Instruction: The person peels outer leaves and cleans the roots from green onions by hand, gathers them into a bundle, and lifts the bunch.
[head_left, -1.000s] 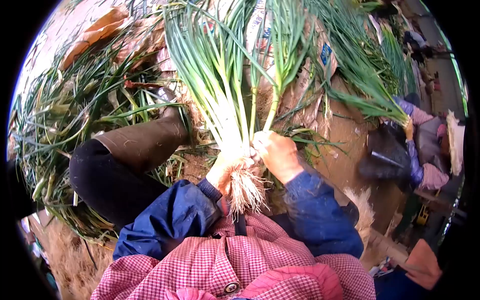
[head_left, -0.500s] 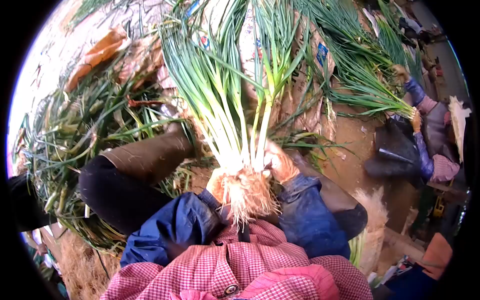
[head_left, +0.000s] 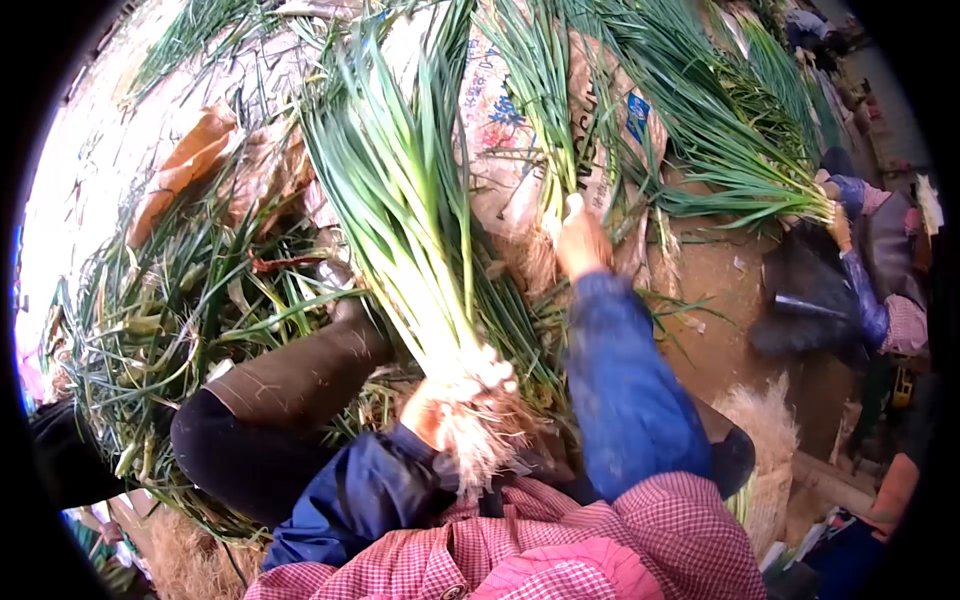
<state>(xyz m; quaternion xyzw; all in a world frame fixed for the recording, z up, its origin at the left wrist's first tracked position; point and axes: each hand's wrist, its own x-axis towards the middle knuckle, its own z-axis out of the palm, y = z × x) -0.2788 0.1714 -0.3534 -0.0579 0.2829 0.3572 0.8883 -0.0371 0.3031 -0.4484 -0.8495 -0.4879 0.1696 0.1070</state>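
My left hand (head_left: 428, 412) is closed around the root end of a thick bunch of green garlic (head_left: 430, 270). Its white stem bases and pale, stringy roots (head_left: 485, 430) face my body, and the long green leaves point away from me. Further out, my right hand (head_left: 583, 240) is closed at the lower stems of a smaller bunch of green garlic (head_left: 550, 130), whose roots (head_left: 533, 255) hang to the left of the fingers. That smaller bunch lies over a printed sack (head_left: 490, 175). My fingertips on it are partly hidden.
Loose leaves and trimmings form a heap (head_left: 210, 310) to my left, beside my bent knee (head_left: 225, 450). More green garlic (head_left: 700, 110) is piled at the upper right, where a co-worker's hand (head_left: 838, 228) holds stalks. An orange-brown sack (head_left: 190, 170) lies behind the heap.
My right hand has left the bunch near my lap and reached forward to the smaller bunch on the sack. The large bunch stays in my left hand and leans more leftward.
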